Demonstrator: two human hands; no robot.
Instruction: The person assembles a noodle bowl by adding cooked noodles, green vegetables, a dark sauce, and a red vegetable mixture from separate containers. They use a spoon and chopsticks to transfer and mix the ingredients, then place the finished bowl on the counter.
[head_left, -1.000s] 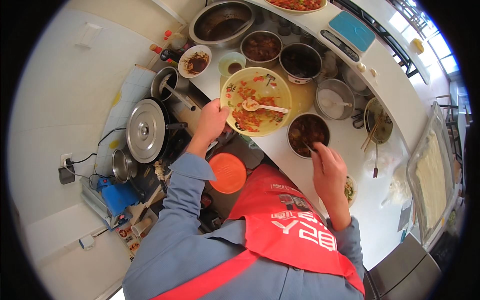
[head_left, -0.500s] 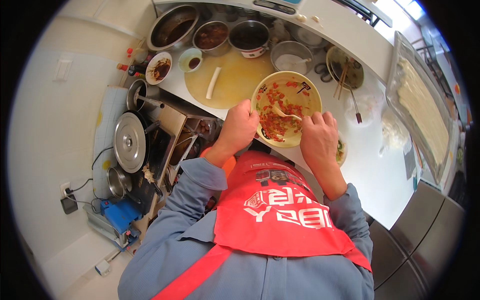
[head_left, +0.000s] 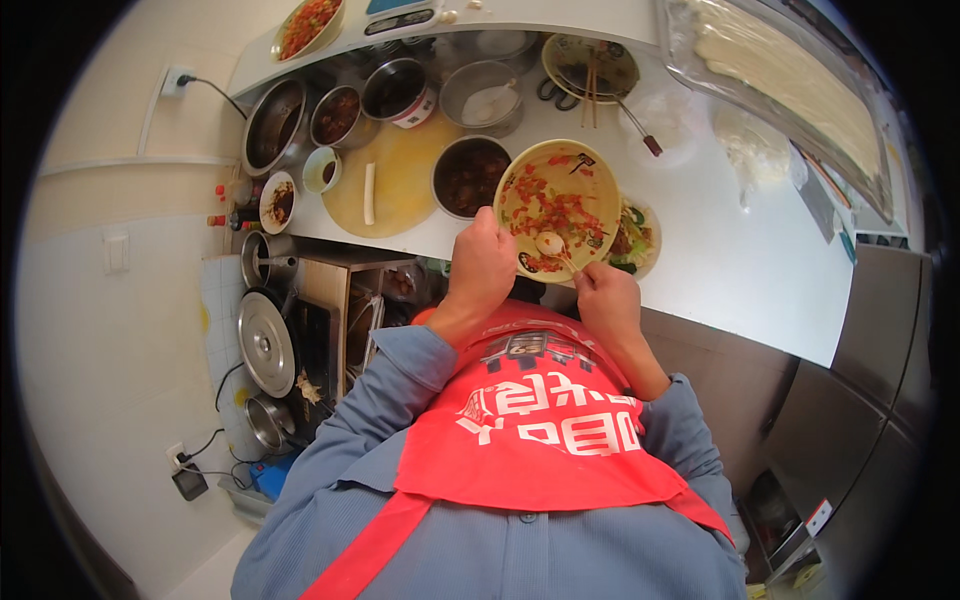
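A yellow bowl (head_left: 590,195) with chopped red and green bits inside is tilted in front of me, over the counter's near edge. My left hand (head_left: 484,260) grips its left rim. In my right hand (head_left: 608,303), closed near the bowl's lower right, is a pale spoon (head_left: 551,245), its head down in the bowl among the bits. Partly hidden behind the bowl, a plate of food (head_left: 637,238) with green pieces shows at the right. A metal pot (head_left: 470,178) of dark chunky food stands just left of the bowl.
A round yellow cutting board (head_left: 400,200) bears a white stick-shaped piece (head_left: 369,193). Several pots line the back, beside a white-filled container (head_left: 482,100) and a pan (head_left: 590,75) with chopsticks. A covered tray (head_left: 780,75) is far right; a lidded pan (head_left: 268,340) is at left.
My view has shifted, showing more of the pot and plate beside the bowl. My right hand has moved down and left, and the spoon head now lies lower in the bowl.
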